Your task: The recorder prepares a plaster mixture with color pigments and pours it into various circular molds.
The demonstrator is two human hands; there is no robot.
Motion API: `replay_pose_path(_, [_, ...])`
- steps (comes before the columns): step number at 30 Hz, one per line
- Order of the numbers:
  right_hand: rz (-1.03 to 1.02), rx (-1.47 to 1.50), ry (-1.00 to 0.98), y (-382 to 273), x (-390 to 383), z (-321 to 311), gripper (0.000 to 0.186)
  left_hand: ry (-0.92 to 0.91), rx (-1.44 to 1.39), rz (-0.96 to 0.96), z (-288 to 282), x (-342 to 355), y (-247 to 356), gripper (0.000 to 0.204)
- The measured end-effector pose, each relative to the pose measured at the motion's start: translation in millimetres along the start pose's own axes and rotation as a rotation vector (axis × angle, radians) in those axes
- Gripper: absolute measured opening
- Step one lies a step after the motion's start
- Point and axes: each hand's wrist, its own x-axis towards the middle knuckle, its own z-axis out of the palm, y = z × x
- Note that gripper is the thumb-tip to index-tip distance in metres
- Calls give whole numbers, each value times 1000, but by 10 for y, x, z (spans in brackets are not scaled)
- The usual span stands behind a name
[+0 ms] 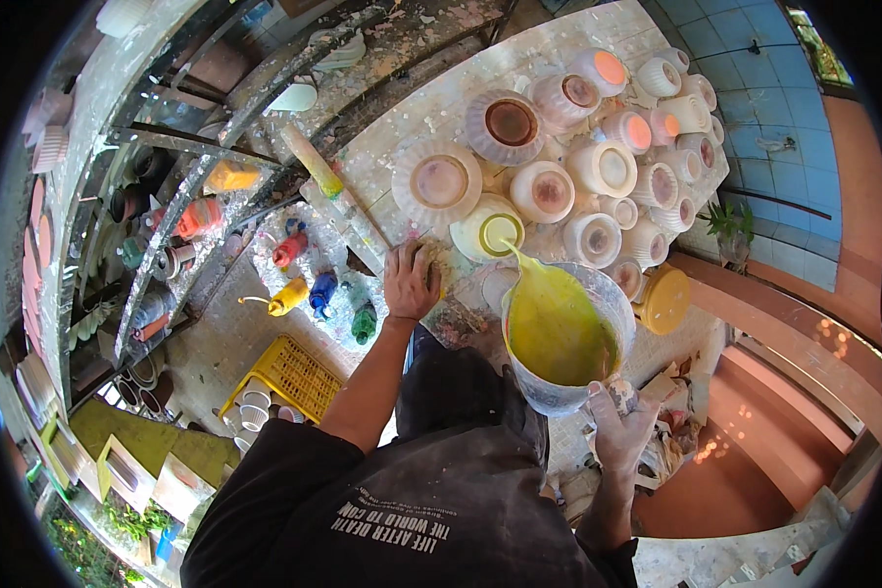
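Observation:
My right hand [622,426] grips the handle of a large whitish pitcher [612,304], which is tilted to the left. Yellow-green liquid [563,338] runs from its lip in a stream into a round white mould [465,238] at the table's near side. Yellow-green also rings the inside of that mould. My left hand [412,281] lies on the near edge of the worktable [382,127], holding nothing, its fingers stretched out just left of the mould. Several pale round moulds stand close together beyond, among them a wide ribbed one [436,183] and one with a dark brown opening [510,125].
Coloured bottles, including a blue one [322,293], stand on a splattered surface at left. A yellow crate [299,377] holding pale cups sits below them. Paint-spotted shelves [157,235] run up the left. A yellow round stool top [663,300] is right of the table.

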Motion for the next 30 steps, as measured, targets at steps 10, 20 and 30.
replay_pose_path(10, [7,-5,7,-7,-1,-1,27,1,19,5,-2,6,5,41])
replay_pose_path(20, [3,-5,-16,-35,13,-5,27,-3,-1,-5,-6,4,3,41])
replay_pose_path(30, [-16,-28,-16,-35,18,-8,28,7,11,0,9,-1,-5,40])
